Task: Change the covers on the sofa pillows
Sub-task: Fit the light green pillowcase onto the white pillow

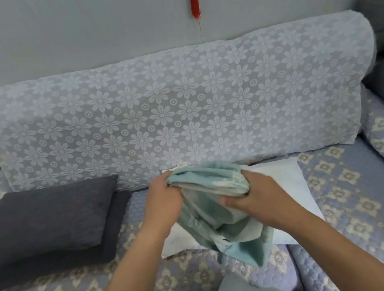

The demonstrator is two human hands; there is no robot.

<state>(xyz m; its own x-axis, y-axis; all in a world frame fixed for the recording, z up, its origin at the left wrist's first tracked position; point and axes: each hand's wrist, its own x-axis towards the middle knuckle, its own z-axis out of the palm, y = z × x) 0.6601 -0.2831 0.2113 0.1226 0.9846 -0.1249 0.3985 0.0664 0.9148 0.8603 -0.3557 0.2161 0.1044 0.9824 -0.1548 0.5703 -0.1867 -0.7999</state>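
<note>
Both the left hand (162, 195) and the right hand (248, 193) had fingers clenched on the bunched teal cover (214, 192), held above the bare white pillow (288, 175) on the sofa seat (345, 196), seemingly to find its opening.

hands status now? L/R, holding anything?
Left hand: grips the bunched teal pillow cover at its upper left edge.
Right hand: grips the same cover on its right side, above the white pillow insert.
</note>
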